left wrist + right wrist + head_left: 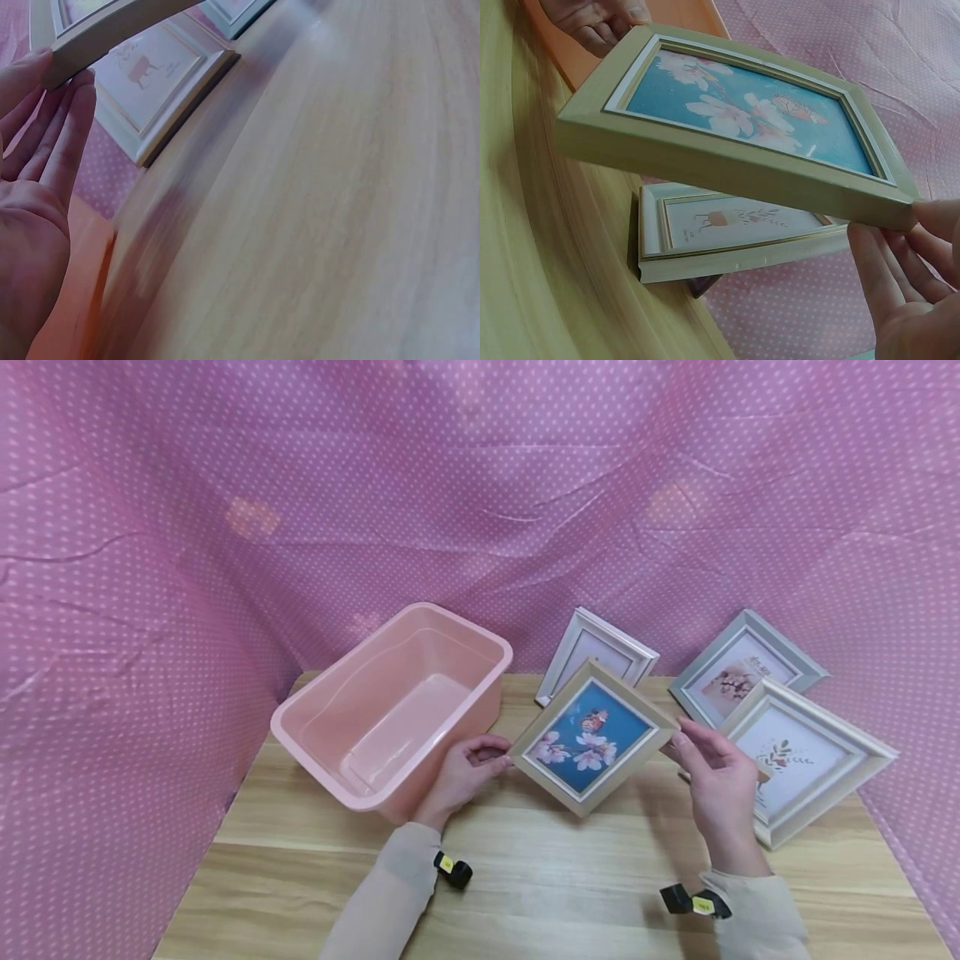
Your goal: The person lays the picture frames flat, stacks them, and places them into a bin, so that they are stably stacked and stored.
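Between both hands, a tan picture frame (592,739) with a blue print of pink blossoms and a butterfly is held tilted above the table. My left hand (467,777) pinches its left corner between thumb and fingers. At the opposite corner, my right hand (720,785) pinches it the same way, thumb on top and fingers beneath in the right wrist view. Behind the held frame stands a white picture frame (558,664), partly covered by it; the right wrist view shows a deer print in that white frame (735,232).
A pink plastic tub (450,727) sits at the left, close beside my left forearm. On the right stand a grey picture frame (810,670) and a cream picture frame (847,768), partly overlapping. The wooden table (525,893) meets a pink dotted cloth (465,510) at the back and sides.
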`<act>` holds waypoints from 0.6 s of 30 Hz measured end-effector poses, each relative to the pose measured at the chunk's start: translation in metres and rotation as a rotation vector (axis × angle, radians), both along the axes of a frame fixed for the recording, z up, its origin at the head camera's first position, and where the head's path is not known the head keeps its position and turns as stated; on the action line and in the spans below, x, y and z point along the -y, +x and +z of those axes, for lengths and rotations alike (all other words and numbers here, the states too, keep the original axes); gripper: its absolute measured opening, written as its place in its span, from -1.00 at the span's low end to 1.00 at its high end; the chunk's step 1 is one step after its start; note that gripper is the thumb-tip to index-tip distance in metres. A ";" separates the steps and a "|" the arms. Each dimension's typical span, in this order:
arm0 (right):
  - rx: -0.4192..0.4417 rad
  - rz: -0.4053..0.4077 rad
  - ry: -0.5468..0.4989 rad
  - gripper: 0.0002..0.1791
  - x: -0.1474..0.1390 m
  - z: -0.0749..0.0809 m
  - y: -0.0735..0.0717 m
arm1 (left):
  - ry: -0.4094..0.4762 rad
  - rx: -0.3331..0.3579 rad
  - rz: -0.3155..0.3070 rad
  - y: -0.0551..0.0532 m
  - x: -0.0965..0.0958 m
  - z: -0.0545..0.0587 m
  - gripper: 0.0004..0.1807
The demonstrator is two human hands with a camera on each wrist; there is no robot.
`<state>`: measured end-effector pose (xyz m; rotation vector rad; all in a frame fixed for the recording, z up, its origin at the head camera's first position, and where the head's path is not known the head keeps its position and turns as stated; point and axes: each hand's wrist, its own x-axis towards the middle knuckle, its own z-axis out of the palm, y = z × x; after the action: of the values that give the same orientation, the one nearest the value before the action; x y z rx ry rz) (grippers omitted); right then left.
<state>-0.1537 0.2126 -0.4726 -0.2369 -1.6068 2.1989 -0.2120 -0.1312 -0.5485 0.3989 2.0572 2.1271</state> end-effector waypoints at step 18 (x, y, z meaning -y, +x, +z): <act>-0.016 0.076 0.071 -0.76 -0.013 -0.007 0.011 | 0.105 -0.071 0.203 0.007 -0.016 0.000 -0.66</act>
<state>-0.1427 0.2255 -0.4797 -0.1396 -1.7078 2.1895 -0.2054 -0.1152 -0.5481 0.2942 2.1122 2.3774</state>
